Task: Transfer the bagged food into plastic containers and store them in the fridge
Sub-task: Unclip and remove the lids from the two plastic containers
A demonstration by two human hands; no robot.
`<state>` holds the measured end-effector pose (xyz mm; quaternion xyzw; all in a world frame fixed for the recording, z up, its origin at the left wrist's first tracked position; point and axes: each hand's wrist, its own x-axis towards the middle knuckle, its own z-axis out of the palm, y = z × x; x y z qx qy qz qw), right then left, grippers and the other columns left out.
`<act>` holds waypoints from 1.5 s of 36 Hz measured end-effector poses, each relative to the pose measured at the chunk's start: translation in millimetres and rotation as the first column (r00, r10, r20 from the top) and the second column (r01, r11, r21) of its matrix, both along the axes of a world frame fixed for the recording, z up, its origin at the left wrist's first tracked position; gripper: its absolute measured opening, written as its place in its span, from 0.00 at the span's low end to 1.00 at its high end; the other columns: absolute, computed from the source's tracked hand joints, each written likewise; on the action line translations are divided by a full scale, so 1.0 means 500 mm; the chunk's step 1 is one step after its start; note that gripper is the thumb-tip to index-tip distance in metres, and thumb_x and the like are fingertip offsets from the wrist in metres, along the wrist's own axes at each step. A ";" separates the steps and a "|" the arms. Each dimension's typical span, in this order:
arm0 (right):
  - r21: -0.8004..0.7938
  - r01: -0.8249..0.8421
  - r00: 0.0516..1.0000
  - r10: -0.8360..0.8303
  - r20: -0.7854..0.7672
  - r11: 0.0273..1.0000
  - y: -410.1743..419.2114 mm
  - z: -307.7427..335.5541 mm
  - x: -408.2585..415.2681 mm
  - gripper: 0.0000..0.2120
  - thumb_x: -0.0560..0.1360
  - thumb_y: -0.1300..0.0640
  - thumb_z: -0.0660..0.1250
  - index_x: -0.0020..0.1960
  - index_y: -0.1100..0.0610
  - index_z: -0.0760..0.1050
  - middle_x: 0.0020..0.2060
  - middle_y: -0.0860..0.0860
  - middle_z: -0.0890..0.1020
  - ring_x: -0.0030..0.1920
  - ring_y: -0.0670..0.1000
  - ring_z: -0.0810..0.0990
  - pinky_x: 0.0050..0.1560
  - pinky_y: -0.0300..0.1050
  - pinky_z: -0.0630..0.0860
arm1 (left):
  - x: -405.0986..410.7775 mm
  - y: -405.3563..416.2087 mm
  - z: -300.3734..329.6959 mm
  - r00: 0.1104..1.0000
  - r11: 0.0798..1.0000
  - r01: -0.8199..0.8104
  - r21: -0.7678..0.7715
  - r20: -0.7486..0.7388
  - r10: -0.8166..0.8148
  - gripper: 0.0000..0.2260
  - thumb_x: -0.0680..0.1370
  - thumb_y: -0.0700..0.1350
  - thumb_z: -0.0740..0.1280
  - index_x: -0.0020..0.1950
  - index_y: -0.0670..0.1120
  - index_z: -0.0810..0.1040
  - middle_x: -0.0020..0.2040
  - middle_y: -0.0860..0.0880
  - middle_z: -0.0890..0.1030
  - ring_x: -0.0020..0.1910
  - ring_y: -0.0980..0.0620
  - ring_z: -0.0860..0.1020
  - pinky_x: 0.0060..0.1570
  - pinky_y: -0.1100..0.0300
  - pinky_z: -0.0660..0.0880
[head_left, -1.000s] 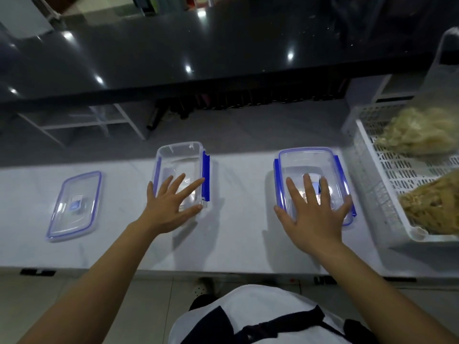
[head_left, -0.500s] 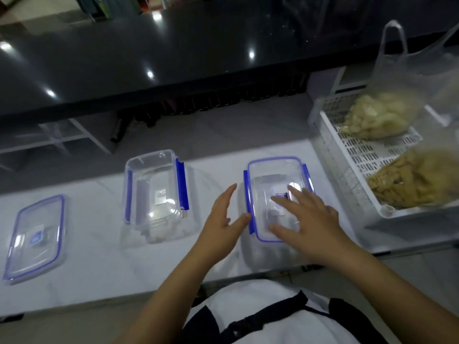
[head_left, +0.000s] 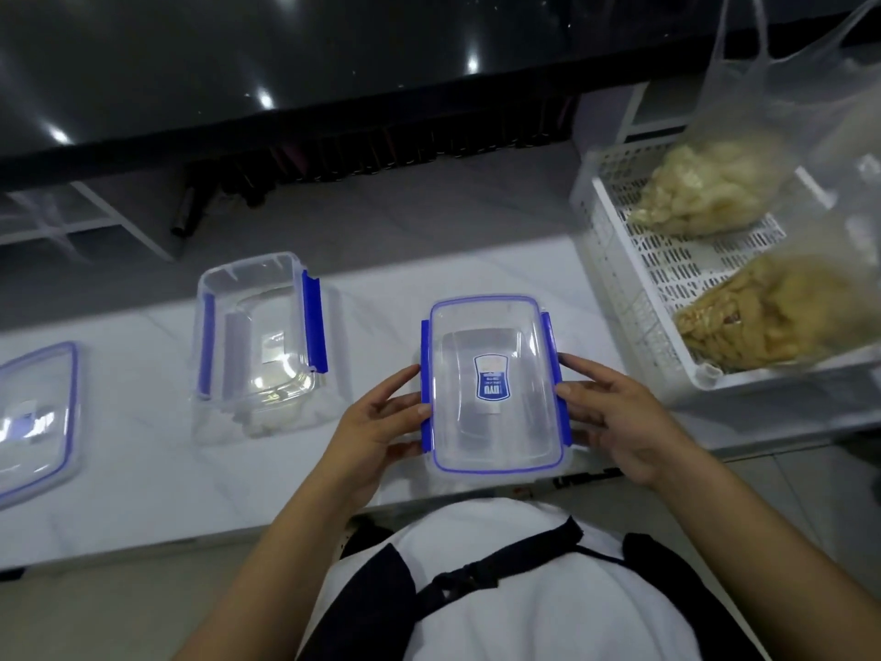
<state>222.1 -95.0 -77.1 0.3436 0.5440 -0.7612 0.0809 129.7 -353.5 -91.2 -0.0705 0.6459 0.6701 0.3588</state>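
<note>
A clear lidded container (head_left: pixel 493 384) with blue clips sits near the front edge of the white counter (head_left: pixel 143 469). My left hand (head_left: pixel 381 422) grips its left side at the blue clip, and my right hand (head_left: pixel 615 417) grips its right side. A second clear container (head_left: pixel 260 345) without a lid stands to the left, and its loose lid (head_left: pixel 33 417) lies at the far left. Two clear bags of pale food, one at the back (head_left: pixel 705 188) and one at the front (head_left: pixel 772 312), lie in a white slotted basket (head_left: pixel 619 260) on the right.
A dark glossy countertop (head_left: pixel 286 64) runs across the back, with a gap and shelving below it. The basket's near corner overhangs the counter edge beside my right hand. My white shirt with dark straps (head_left: pixel 500 589) fills the bottom of the view.
My left hand moved off the open container to the lidded one. Both hands went from lying over the lid to gripping its two clipped sides. The view shifted right.
</note>
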 end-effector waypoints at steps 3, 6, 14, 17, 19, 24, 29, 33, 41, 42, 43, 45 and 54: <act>0.049 -0.016 1.000 0.016 -0.008 0.999 0.005 -0.004 -0.003 0.19 0.76 0.66 0.69 0.64 0.51 0.78 0.41 0.53 0.86 0.39 0.52 0.86 0.37 0.46 0.81 | 0.005 -0.003 0.001 1.000 1.000 -0.016 0.005 -0.014 0.016 0.22 0.77 0.36 0.70 0.69 0.52 0.76 0.57 0.42 0.85 0.56 0.41 0.84 0.52 0.46 0.83; 0.104 -0.045 0.998 0.049 -0.038 0.994 0.005 -0.001 -0.011 0.18 0.77 0.67 0.68 0.63 0.52 0.78 0.39 0.52 0.85 0.35 0.49 0.84 0.32 0.41 0.79 | 0.005 -0.010 0.003 0.999 0.999 -0.041 0.017 -0.009 0.041 0.22 0.78 0.34 0.69 0.69 0.51 0.77 0.57 0.40 0.84 0.54 0.41 0.83 0.51 0.45 0.83; 0.069 -0.073 0.997 0.071 0.029 0.995 0.014 -0.023 -0.011 0.15 0.79 0.66 0.64 0.64 0.57 0.78 0.47 0.55 0.87 0.40 0.53 0.85 0.37 0.46 0.81 | 0.028 -0.034 0.003 0.991 0.991 -0.130 0.031 0.019 0.129 0.19 0.81 0.35 0.63 0.71 0.49 0.75 0.61 0.43 0.84 0.60 0.39 0.81 0.56 0.46 0.81; 0.345 -0.102 0.994 0.109 0.001 0.933 0.003 -0.040 0.006 0.20 0.80 0.59 0.66 0.71 0.49 0.73 0.62 0.49 0.82 0.52 0.48 0.84 0.52 0.49 0.81 | 0.044 -0.039 0.001 0.989 0.991 -0.082 -0.109 -0.134 0.067 0.22 0.81 0.43 0.68 0.74 0.57 0.71 0.72 0.53 0.75 0.63 0.52 0.80 0.59 0.53 0.79; 0.569 -0.184 0.965 0.257 -0.050 0.802 -0.010 -0.024 0.024 0.29 0.77 0.49 0.70 0.75 0.39 0.65 0.69 0.38 0.72 0.64 0.39 0.74 0.64 0.43 0.73 | 0.057 -0.047 0.005 0.954 0.955 0.061 -0.292 -0.265 -0.141 0.35 0.75 0.54 0.73 0.77 0.66 0.60 0.76 0.63 0.64 0.68 0.61 0.71 0.64 0.58 0.71; 0.798 -0.541 0.675 0.703 0.223 0.267 -0.037 -0.006 0.053 0.52 0.66 0.31 0.73 0.74 0.26 0.37 0.79 0.38 0.43 0.78 0.42 0.37 0.78 0.48 0.46 | 0.074 -0.026 0.000 0.622 0.715 0.282 -0.639 -0.445 -0.644 0.55 0.66 0.64 0.78 0.78 0.68 0.40 0.78 0.70 0.43 0.80 0.62 0.45 0.79 0.54 0.51; 0.860 -0.497 0.679 0.670 0.300 0.118 -0.042 -0.040 0.046 0.54 0.63 0.24 0.64 0.75 0.31 0.32 0.80 0.45 0.37 0.78 0.48 0.31 0.78 0.56 0.41 | 0.063 0.001 -0.025 0.586 0.734 0.211 -0.646 -0.517 -0.624 0.57 0.66 0.63 0.79 0.82 0.56 0.45 0.82 0.57 0.49 0.81 0.56 0.50 0.78 0.45 0.59; 0.866 -0.484 0.688 0.666 0.289 0.124 -0.044 -0.042 0.048 0.54 0.63 0.22 0.63 0.76 0.32 0.34 0.80 0.44 0.36 0.77 0.46 0.29 0.77 0.56 0.40 | 0.067 -0.005 -0.034 0.611 0.779 0.209 -0.592 -0.543 -0.576 0.55 0.66 0.62 0.80 0.82 0.57 0.47 0.82 0.57 0.51 0.81 0.54 0.52 0.76 0.42 0.62; 0.879 -0.456 0.689 0.680 0.253 0.135 -0.060 0.010 0.046 0.51 0.61 0.20 0.59 0.74 0.29 0.33 0.79 0.42 0.35 0.76 0.44 0.27 0.77 0.53 0.37 | 0.087 -0.032 0.011 0.630 0.809 0.169 -0.562 -0.570 -0.528 0.53 0.67 0.63 0.78 0.80 0.66 0.45 0.81 0.63 0.46 0.80 0.60 0.47 0.77 0.42 0.59; 0.883 -0.452 0.683 0.685 0.254 0.124 -0.066 0.020 0.041 0.51 0.61 0.20 0.58 0.74 0.28 0.33 0.79 0.42 0.35 0.76 0.44 0.27 0.77 0.53 0.36 | 0.087 -0.039 0.019 0.635 0.812 0.163 -0.561 -0.570 -0.521 0.52 0.67 0.64 0.78 0.79 0.67 0.44 0.81 0.64 0.45 0.80 0.60 0.46 0.77 0.42 0.59; 0.889 -0.444 0.678 0.691 0.252 0.111 -0.072 0.030 0.033 0.51 0.60 0.20 0.58 0.74 0.28 0.33 0.79 0.42 0.36 0.76 0.45 0.27 0.76 0.52 0.36 | 0.087 -0.049 0.029 0.635 0.813 0.150 -0.563 -0.575 -0.515 0.52 0.67 0.65 0.77 0.79 0.68 0.43 0.81 0.64 0.45 0.80 0.60 0.46 0.77 0.42 0.59; 0.904 -0.416 0.668 0.709 0.226 0.104 -0.089 0.047 0.014 0.50 0.60 0.21 0.59 0.73 0.27 0.34 0.79 0.42 0.38 0.76 0.45 0.28 0.76 0.51 0.37 | 0.085 -0.072 0.052 0.630 0.815 0.109 -0.569 -0.595 -0.499 0.51 0.67 0.66 0.75 0.78 0.69 0.43 0.81 0.65 0.44 0.80 0.60 0.46 0.77 0.41 0.59; 0.938 -0.331 0.537 0.838 0.098 0.103 -0.263 0.100 -0.108 0.51 0.62 0.24 0.64 0.75 0.29 0.37 0.80 0.41 0.42 0.77 0.44 0.31 0.75 0.52 0.37 | 0.069 -0.262 0.141 0.646 0.816 -0.119 -0.566 -0.668 -0.369 0.51 0.66 0.57 0.78 0.78 0.70 0.46 0.81 0.64 0.45 0.80 0.61 0.47 0.77 0.44 0.58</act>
